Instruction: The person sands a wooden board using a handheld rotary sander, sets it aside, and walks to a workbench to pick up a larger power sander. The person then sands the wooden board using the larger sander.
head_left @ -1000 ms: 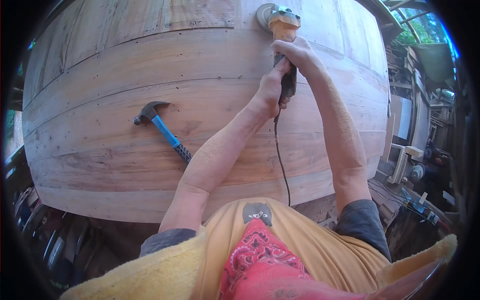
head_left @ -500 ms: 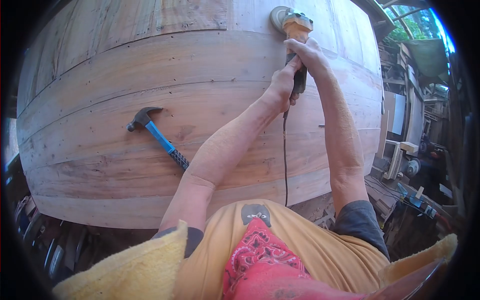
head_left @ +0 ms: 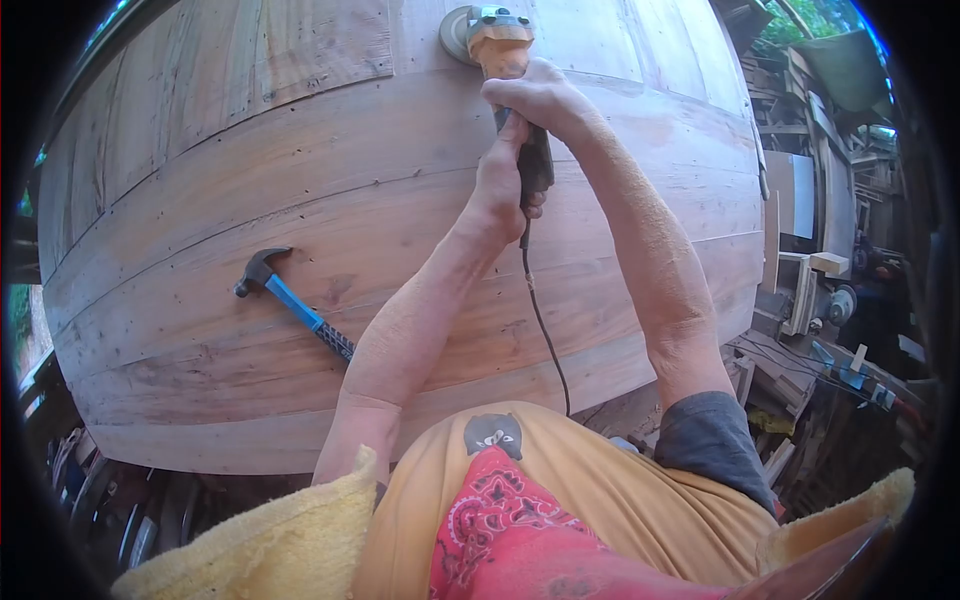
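Note:
An orange and black angle grinder (head_left: 502, 52) with a round disc (head_left: 457, 36) lies against the large plank surface (head_left: 300, 190) near the top of the view. My left hand (head_left: 503, 180) is wrapped round its dark rear handle, where a black cord (head_left: 545, 335) hangs down. Further forward, my right hand (head_left: 535, 95) grips the grinder body just behind its orange head. Dust coats both forearms. A claw hammer (head_left: 292, 302) with a blue handle rests on the planks to the left, its grip end partly behind my left forearm.
Stacked boards and timber (head_left: 803, 290) stand at the right, beside the plank surface's edge. Cables and tools lie low on the right. Dark clutter (head_left: 140, 520) is below the left edge. A red bandana (head_left: 510, 510) hangs at my chest.
The grinder and both hands first shifted slightly right, then moved left across the planks. Both hands have kept their hold. The hammer appears lower and further left as the view shifts.

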A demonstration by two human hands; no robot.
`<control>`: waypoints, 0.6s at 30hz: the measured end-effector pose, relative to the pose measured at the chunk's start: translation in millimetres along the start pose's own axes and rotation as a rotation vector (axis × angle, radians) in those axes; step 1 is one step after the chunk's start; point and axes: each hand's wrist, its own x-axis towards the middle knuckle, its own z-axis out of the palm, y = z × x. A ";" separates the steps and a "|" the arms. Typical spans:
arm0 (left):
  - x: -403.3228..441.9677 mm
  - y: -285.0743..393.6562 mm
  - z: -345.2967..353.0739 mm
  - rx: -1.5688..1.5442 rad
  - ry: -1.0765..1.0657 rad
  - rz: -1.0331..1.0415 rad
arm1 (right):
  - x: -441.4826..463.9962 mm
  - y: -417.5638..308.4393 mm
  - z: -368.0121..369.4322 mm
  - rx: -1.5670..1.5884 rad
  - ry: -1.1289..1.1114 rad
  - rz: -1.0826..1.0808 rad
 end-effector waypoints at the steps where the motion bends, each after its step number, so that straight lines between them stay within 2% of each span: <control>1: 6.1 -7.1 9.0 0.011 0.004 -0.025 | -1.0 11.6 -8.3 -0.013 0.033 0.017; 7: 65.5 -44.2 67.2 0.135 -0.083 -0.179 | -2.7 102.3 -82.0 -0.032 0.207 0.172; 9: 83.8 -57.4 93.1 0.197 -0.135 -0.269 | -21.0 136.7 -112.8 0.001 0.315 0.160; 11: 105.1 -80.3 119.7 0.202 -0.184 -0.331 | -46.5 149.2 -137.0 -0.051 0.422 0.255; 13: 116.1 -96.6 150.2 0.264 -0.174 -0.372 | -50.9 192.2 -170.3 0.015 0.347 0.287; 16: 114.9 -101.2 154.2 0.276 -0.130 -0.320 | -45.6 196.0 -161.8 0.034 0.487 0.253; 18: 110.8 -92.1 136.4 0.222 -0.117 -0.293 | -33.9 176.4 -159.0 0.019 0.290 0.237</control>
